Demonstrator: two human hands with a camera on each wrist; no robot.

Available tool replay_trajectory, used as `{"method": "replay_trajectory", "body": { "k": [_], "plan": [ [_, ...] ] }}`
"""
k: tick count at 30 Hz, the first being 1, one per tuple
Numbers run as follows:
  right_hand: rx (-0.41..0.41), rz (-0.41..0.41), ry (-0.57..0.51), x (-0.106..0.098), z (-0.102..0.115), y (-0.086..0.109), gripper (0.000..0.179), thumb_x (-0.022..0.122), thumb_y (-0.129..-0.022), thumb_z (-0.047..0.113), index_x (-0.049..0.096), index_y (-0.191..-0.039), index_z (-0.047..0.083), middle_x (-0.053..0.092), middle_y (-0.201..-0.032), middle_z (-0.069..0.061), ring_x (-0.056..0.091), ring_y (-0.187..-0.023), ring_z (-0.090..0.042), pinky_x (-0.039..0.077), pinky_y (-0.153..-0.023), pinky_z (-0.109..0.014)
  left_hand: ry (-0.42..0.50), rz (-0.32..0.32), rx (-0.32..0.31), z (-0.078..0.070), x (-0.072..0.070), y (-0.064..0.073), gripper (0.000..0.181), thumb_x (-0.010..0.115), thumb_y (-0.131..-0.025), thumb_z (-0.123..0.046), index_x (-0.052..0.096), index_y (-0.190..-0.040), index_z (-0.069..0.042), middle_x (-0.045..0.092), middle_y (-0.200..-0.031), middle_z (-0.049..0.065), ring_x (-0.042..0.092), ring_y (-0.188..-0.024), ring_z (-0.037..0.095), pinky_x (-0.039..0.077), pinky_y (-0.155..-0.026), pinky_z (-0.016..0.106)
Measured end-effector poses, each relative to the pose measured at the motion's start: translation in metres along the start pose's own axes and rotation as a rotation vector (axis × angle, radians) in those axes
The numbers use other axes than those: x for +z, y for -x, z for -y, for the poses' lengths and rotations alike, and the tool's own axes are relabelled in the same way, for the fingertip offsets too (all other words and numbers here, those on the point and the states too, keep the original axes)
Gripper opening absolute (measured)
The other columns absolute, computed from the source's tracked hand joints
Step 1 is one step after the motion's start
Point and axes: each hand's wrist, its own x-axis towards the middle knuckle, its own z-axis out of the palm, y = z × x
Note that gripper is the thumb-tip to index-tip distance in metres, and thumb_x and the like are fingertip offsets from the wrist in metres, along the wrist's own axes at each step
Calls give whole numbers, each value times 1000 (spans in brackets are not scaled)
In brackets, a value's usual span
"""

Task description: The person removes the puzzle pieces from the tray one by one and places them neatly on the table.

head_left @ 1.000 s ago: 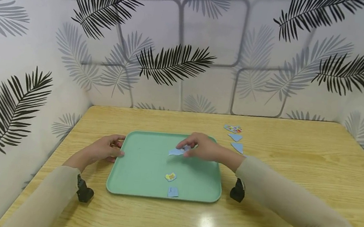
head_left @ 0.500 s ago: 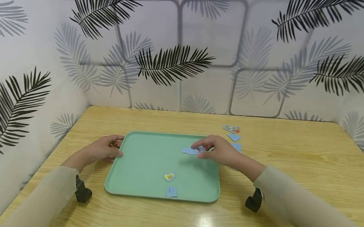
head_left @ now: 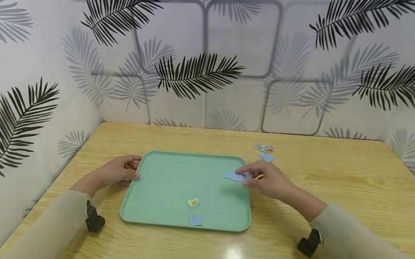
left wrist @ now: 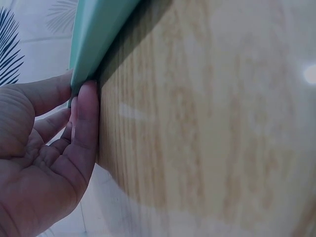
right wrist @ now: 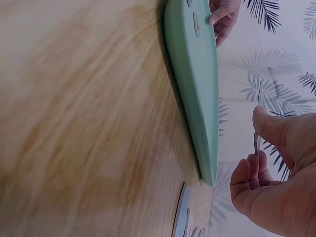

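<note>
My right hand (head_left: 273, 182) pinches a flat light-blue puzzle piece (head_left: 233, 176) between thumb and fingers, over the back right part of the green tray (head_left: 162, 185). Seen edge-on in the right wrist view, the thin piece (right wrist: 256, 141) is raised above the tray's level. My left hand (head_left: 117, 170) grips the tray's left rim, with thumb and fingers on both sides of the edge in the left wrist view. Inside the tray lie a small yellow printed piece (head_left: 193, 203) and, near the front rim, a light-blue piece (head_left: 196, 220).
Behind the tray's right corner, a multicoloured piece (head_left: 264, 148) and a blue triangular piece (head_left: 266, 157) lie on the wooden table (head_left: 343, 173). My right hand hides part of that row. A leaf-patterned wall (head_left: 231, 97) bounds the table's back.
My right hand has carried the light-blue piece rightward across the tray, from its middle toward its right edge. My left hand stays at the left rim.
</note>
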Motion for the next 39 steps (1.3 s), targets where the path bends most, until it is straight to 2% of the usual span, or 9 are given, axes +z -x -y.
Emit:
{"method": "replay_trajectory", "body": {
  "k": [4,15,21,32,39],
  "plan": [
    [-12,-13,2,-6,-7,10,27,74,-85,7,73,-113,7,56,-81,-3,43,-74,-20,37,-58,-27,-2,2,0,0,0,-1,66,65,-93,-7,31,-149,0,41,-114,15,48,-94,24,53,-73,33],
    [44,-51,73,-19,-20,36,25,76,-85,12,74,-110,10,53,-85,-2,45,-80,-21,40,-62,-28,2,-1,-3,0,0,-2,66,65,-93,-5,30,-149,1,41,-114,15,49,-93,23,53,-73,33],
    [37,-74,73,-25,-23,49,26,76,-85,10,74,-111,7,53,-85,-3,44,-80,-21,38,-63,-28,2,-3,-16,-1,2,1,66,65,-93,-5,30,-149,1,41,-114,15,48,-93,23,53,-73,33],
    [89,-71,58,-31,-37,64,27,74,-85,5,74,-111,6,47,-83,-6,41,-79,-22,36,-59,-25,-9,-3,-7,-2,1,3,67,65,-93,-6,29,-150,1,41,-115,15,47,-95,24,52,-73,33],
    [99,-69,62,-33,-39,70,26,75,-84,7,74,-110,5,49,-84,-5,41,-78,-21,36,-61,-26,-8,-6,-7,-3,1,2,66,65,-93,-5,30,-149,1,41,-114,15,47,-95,24,53,-73,33]
  ]
}}
